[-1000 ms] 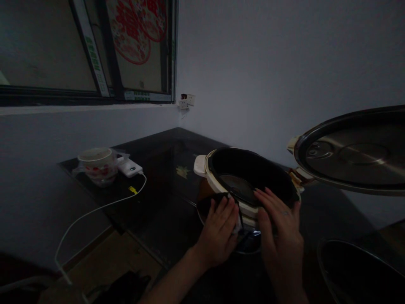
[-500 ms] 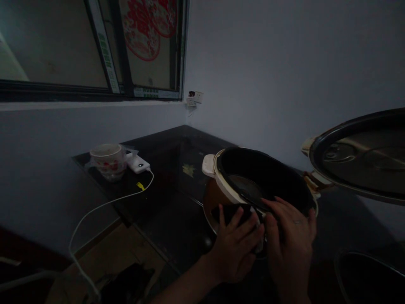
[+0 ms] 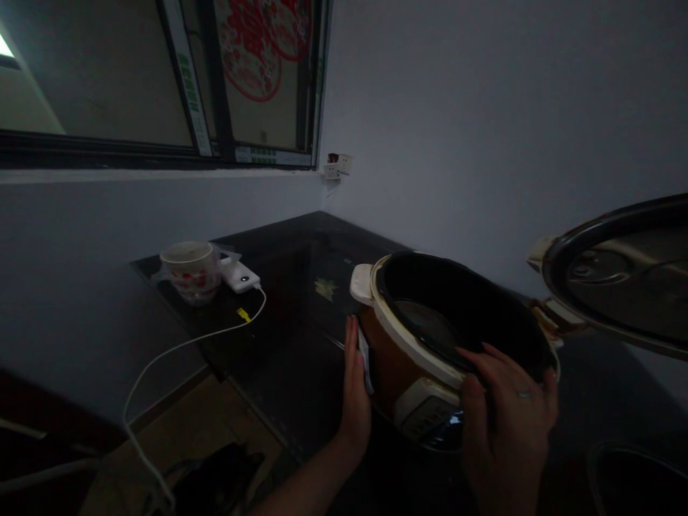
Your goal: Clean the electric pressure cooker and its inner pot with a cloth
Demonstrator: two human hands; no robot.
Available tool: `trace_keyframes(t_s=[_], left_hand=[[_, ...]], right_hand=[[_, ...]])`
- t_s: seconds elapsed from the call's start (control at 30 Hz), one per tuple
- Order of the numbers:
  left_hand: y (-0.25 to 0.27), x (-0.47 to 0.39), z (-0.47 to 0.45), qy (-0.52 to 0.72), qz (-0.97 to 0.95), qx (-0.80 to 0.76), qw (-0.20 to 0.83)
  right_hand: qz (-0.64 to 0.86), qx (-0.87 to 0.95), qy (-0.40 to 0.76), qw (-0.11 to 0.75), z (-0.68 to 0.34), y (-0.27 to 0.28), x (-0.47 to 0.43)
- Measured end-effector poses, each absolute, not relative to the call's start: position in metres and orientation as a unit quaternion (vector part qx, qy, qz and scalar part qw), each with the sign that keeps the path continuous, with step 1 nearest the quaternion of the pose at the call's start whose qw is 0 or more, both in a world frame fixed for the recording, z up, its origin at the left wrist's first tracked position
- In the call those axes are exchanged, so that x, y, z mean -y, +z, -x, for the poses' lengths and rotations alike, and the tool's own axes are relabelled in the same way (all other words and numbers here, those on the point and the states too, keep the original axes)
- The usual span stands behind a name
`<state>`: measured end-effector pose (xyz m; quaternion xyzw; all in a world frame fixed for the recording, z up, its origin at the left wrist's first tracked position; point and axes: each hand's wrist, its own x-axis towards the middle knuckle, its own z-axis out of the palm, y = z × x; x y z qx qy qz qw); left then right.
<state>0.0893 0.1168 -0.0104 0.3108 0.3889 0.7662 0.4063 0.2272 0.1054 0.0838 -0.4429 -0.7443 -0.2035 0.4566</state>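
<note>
A brown electric cooker [image 3: 390, 351] with a cream rim stands open on the dark countertop, its black inner pot [image 3: 424, 276] showing. My left hand [image 3: 355, 394] lies upright along the cooker's left side, fingers straight and together, pressing a thin folded cloth [image 3: 365, 362] to the brown wall. Only the cloth's pale edge shows. With the thumb outside and the fingers over the inside edge, my right hand [image 3: 505, 416] grips the cooker's front rim. Below the rim, the control panel [image 3: 433, 416] is in view. The raised lid [image 3: 623, 269] tilts back at the right.
A cup with red patterns [image 3: 190, 272] in clear plastic stands on the countertop [image 3: 284, 287], beside a white power adapter [image 3: 240, 276] with a trailing white cable [image 3: 177, 347]. Wall sockets [image 3: 337, 166] sit in the corner. A dark round-edged vessel [image 3: 634, 476] is at lower right.
My left hand has moved left with the cloth, from the cooker's front panel to its left side, uncovering the panel. My right hand stays on the rim. The view has shifted slightly.
</note>
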Motion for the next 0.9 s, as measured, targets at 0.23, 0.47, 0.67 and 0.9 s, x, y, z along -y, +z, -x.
trace_keyframes(t_s=[0.23, 0.47, 0.67, 0.9], left_hand=[[0.0, -0.108, -0.089, 0.774, -0.145, -0.339, 0.514], [-0.012, -0.05, -0.13, 0.679, -0.383, -0.422, 0.463], [-0.01, -0.04, -0.141, 0.624, -0.458, -0.465, 0.431], [-0.003, -0.073, -0.118, 0.681, -0.368, -0.468, 0.426]], right_hand=[[0.441, 0.744, -0.208, 0.457, -0.226, 0.084, -0.106], [0.436, 0.742, -0.228, 0.455, -0.228, 0.082, -0.108], [0.432, 0.746, -0.231, 0.451, -0.227, 0.084, -0.107], [0.437, 0.738, -0.221, 0.465, -0.227, 0.082, -0.108]])
